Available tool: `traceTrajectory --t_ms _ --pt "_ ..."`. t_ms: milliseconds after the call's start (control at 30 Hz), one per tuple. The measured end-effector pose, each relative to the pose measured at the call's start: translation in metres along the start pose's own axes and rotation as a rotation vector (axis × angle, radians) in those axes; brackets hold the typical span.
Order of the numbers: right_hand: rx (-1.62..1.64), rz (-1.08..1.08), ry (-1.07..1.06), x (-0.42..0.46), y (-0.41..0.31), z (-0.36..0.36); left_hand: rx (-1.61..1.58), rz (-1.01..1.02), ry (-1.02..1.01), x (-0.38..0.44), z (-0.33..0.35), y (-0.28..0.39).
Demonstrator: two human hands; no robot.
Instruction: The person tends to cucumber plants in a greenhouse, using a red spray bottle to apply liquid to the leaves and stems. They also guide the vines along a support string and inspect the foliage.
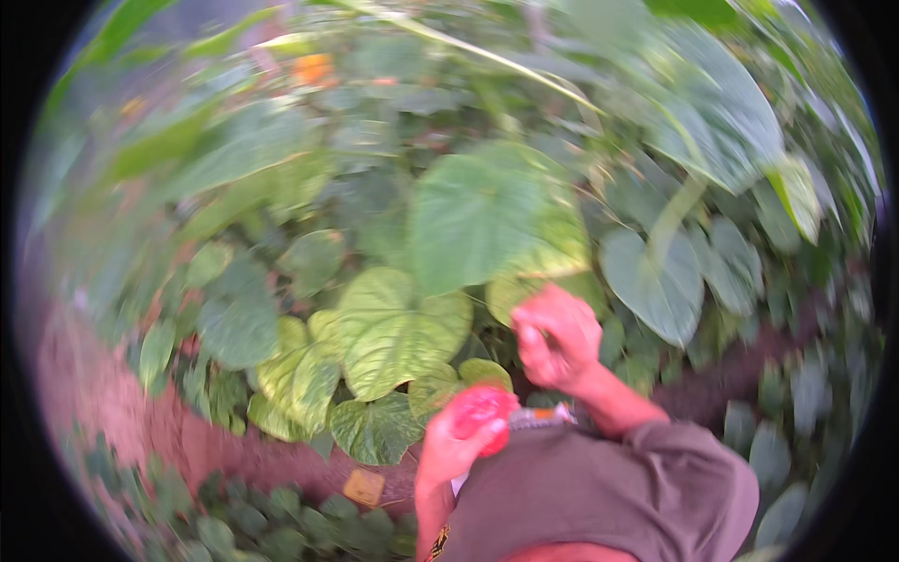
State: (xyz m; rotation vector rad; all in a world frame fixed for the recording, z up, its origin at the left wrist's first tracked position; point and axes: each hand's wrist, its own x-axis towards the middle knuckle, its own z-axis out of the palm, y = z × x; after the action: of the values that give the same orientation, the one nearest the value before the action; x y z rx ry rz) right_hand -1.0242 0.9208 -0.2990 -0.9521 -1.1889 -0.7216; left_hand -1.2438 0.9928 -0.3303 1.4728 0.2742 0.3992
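Observation:
My left hand [444,449] is closed around a shiny, red, rounded thing [484,414], perhaps plastic, close to my body. Blur hides what it is exactly. My right hand [558,341] is raised ahead of it, fingers curled, at the lower edge of a yellow-green leaf [513,298]. Whether its fingertips pinch anything is too blurred to tell. Just above hangs a large heart-shaped green leaf [484,211]. Left of my hands spreads a yellowish veined leaf [400,330]. Between my hands and shirt [583,492] shows a grey, white and orange item [541,416], partly hidden.
Dense foliage surrounds me, with a broad leaf [709,105] at upper right and a pale stem [484,53] crossing the top. Brown soil [281,456] runs below the plants at left, where a tan square piece [364,486] lies. Low plants [302,520] grow nearer.

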Motion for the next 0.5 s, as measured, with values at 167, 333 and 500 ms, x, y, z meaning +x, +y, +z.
traceTrajectory --t_ms 167,333,500 --pt "0.216 0.092 -0.164 -0.008 -0.009 0.024 -0.048 0.023 -0.011 -0.011 0.004 -0.005" --pt "0.347 0.231 -0.329 -0.021 -0.011 0.060 -0.057 -0.021 0.088 -0.037 -0.017 -0.004" --pt "0.399 0.307 -0.450 -0.031 -0.021 0.098 -0.126 0.041 0.051 -0.054 -0.060 -0.001"
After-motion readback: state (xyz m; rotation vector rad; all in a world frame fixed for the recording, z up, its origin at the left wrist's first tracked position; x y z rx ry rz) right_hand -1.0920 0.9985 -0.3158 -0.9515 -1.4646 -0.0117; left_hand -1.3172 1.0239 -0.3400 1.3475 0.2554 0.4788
